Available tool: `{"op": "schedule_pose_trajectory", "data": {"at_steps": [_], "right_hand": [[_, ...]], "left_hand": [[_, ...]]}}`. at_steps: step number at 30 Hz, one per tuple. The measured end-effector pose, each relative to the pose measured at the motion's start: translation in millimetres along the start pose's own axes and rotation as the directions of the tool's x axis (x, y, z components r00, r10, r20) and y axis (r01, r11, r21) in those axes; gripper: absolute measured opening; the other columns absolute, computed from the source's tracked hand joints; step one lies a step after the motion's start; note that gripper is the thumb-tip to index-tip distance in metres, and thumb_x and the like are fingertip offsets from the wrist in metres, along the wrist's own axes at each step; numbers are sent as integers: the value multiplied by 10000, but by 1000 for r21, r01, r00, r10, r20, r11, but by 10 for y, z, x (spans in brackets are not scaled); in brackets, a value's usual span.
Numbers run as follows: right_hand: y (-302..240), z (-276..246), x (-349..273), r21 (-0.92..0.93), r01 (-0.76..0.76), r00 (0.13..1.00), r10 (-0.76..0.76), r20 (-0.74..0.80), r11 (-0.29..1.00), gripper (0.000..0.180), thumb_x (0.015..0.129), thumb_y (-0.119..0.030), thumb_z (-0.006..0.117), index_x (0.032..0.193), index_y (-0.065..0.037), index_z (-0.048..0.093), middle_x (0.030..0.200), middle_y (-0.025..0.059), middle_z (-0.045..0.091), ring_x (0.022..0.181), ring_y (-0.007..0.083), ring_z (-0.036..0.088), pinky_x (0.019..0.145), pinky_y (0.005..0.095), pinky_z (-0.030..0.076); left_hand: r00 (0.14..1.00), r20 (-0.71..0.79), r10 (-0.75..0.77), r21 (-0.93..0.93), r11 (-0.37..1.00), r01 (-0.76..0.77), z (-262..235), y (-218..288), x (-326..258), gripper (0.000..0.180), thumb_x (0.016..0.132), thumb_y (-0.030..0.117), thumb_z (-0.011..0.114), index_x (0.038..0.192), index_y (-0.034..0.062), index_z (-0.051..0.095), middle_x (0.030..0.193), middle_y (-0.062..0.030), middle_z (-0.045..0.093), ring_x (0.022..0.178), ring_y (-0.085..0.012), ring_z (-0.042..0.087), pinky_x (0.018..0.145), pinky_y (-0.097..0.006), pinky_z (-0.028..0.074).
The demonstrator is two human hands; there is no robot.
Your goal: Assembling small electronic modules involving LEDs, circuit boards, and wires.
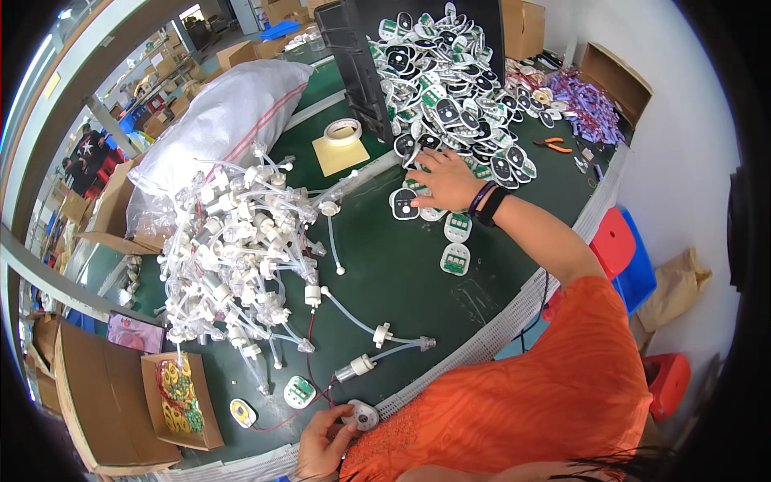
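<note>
My right hand (443,181) lies flat, fingers spread, on the oval black-and-white plastic shells (450,96); I would pinch just one, while my left hand (325,444) grips a small round white plastic housing (361,415).

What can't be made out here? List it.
- Head view, left hand: its grip on the white round part; the fingers curl over it.
- Head view, right hand: which oval pads it touches; the palm covers them.
- Head view, white sack: its contents; the fabric is opaque.

A small open brown carton (181,402) with yellow and green parts stands at the worktop (401,265) near-left corner. A big white woven sack (229,112) lies far left. Brown cartons (614,76) stand behind.
</note>
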State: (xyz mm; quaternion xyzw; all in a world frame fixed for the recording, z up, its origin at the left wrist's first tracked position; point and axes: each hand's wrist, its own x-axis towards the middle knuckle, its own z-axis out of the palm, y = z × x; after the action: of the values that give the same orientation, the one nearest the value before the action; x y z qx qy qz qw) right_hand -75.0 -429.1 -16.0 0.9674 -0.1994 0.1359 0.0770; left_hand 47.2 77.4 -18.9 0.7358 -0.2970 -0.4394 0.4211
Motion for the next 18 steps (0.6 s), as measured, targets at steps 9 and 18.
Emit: {"op": "schedule_pose_trajectory", "data": {"at_steps": [9,18], "right_hand": [[-1369,-727,-266,733,340,912,-396,-106,589,384,831,-194,659,1171,-34,580,1199,176,570,1132,353,535,943,433,432],[-2086,-633,-501,999,25,841,-541,-4,31,383,880,-167,646,1204,-14,508,1005,152,651,967,305,631,831,391,477]], "left_hand": [[914,-131,385,274,900,-340,117,597,374,310,919,-21,535,1219,20,600,968,-123,644,673,-166,621,619,-265,505],[871,-127,474,308,854,-420,207,937,396,312,944,-34,460,1223,16,590,910,-100,622,620,-152,581,577,-261,485]]}}
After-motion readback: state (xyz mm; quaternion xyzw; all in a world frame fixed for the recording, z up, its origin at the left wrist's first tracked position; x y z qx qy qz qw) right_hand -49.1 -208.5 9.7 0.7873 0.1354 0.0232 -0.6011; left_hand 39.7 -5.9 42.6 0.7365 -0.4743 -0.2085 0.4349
